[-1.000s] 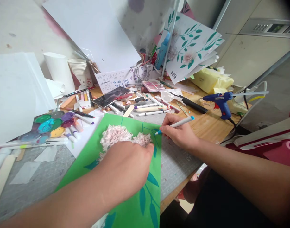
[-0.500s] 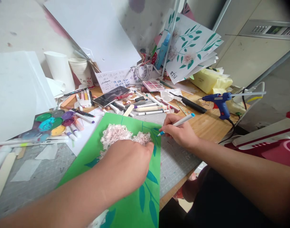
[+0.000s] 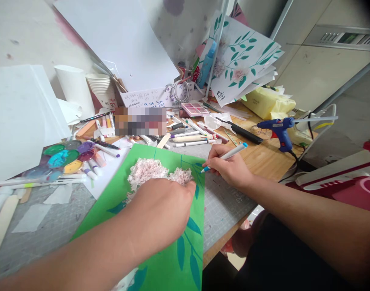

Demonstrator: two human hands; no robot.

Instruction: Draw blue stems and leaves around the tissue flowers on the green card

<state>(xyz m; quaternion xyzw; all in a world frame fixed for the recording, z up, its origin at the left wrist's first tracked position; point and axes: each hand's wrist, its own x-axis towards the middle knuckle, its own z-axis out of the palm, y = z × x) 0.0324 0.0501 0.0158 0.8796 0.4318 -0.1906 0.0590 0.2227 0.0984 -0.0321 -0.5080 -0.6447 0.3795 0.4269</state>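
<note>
A green sheet of paper [image 3: 118, 238] lies at a slant in front of me, painted with dark teal leaves [image 3: 194, 258]. Crinkled pale pink paper flowers [image 3: 148, 171] stand raised on it. My left hand [image 3: 163, 210] rests on the sheet just below the flowers, closed, its curled fingers mostly hidden beneath it. At the sheet's upper right edge, my right hand [image 3: 229, 165] is closed around a white marker pen [image 3: 232, 152] with blue ends. The pen's blue tip is at the edge, beside a thin leafy stem.
A grey cutting mat [image 3: 221, 214] lies under the sheet. Paint palette [image 3: 72, 155] and paper scraps [image 3: 32, 218] are at left. Many pens [image 3: 191, 138] lie behind. Paper cups [image 3: 74, 91], a blue glue gun [image 3: 278, 131] and leaf-painted sheets [image 3: 245, 60] stand farther back.
Both hands and the pen keep almost the same place. The view has shifted very slightly, and a blurred block of pixels now covers the dark tablet-like object at the back.
</note>
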